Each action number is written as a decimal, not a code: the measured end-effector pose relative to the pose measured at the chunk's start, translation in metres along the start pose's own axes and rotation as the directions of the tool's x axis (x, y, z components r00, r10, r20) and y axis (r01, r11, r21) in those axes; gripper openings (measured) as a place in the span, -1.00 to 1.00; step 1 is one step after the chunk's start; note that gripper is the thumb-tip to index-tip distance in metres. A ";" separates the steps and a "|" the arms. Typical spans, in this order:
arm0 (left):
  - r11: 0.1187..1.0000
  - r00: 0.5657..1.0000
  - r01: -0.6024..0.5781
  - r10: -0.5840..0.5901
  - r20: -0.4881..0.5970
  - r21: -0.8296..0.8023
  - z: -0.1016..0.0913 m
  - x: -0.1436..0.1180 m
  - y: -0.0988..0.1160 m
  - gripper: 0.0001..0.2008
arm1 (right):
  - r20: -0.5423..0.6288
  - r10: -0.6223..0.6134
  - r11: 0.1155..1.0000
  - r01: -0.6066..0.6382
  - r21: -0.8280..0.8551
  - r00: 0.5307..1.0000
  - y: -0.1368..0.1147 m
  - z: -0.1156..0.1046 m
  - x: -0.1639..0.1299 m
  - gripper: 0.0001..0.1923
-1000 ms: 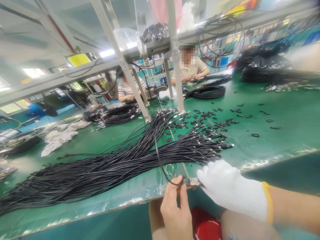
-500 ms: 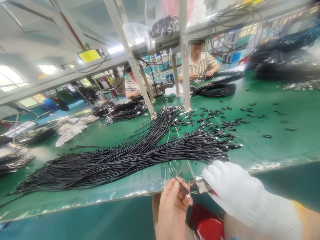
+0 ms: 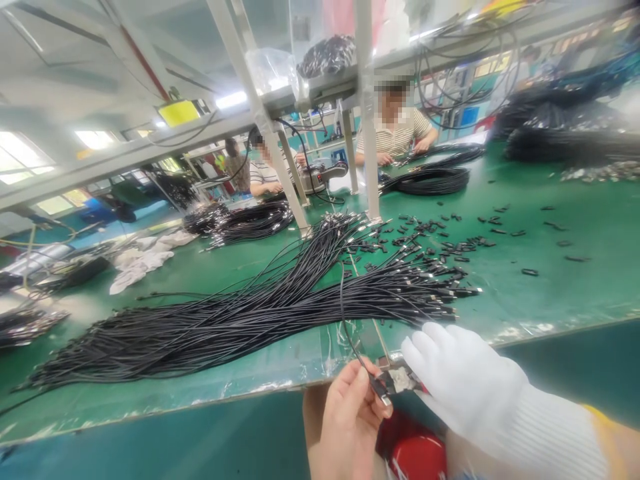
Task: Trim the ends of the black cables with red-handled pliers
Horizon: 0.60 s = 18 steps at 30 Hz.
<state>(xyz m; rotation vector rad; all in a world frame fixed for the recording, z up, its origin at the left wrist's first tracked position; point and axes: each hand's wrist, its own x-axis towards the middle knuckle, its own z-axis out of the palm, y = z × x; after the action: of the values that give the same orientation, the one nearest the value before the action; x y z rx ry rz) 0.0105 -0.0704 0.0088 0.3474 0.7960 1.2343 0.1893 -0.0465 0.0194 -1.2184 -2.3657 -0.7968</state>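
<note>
In the head view, the bare left hand (image 3: 350, 420) sits just below the near edge of the green workbench (image 3: 550, 293), its fingers pinched closed around the plug end of a thin black cable (image 3: 345, 313) that curves up from the fingertips to the large bundle of black cables (image 3: 240, 320) lying across the bench. The right hand (image 3: 460, 373), in a white knitted glove, is closed around a small metal tool (image 3: 397, 379) whose tip meets the plug. Small black plastic sleeves (image 3: 435, 243) lie scattered beyond the bundle. A red object (image 3: 415, 453) sits below both hands.
</note>
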 end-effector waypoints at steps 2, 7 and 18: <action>0.999 0.999 -0.036 0.036 -0.003 0.040 0.002 -0.001 -0.003 -0.65 | 0.009 0.003 0.999 -0.003 -0.033 1.000 -0.001 -0.002 0.001 -0.80; 0.988 0.991 -0.109 0.117 -0.066 0.107 0.005 -0.005 -0.011 -0.62 | 0.088 -0.033 0.990 0.044 -0.130 0.996 -0.011 0.007 -0.007 -0.71; 0.938 0.991 -0.123 0.132 -0.006 0.324 -0.001 -0.011 -0.012 -0.42 | 0.201 0.044 0.996 -0.059 0.073 0.979 -0.009 0.002 -0.015 -0.82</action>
<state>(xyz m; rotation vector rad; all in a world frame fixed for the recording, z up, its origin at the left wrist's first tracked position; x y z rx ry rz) 0.0174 -0.0849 0.0041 0.6592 1.0162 1.2299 0.1898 -0.0586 0.0066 -1.3782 -2.4850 -0.5832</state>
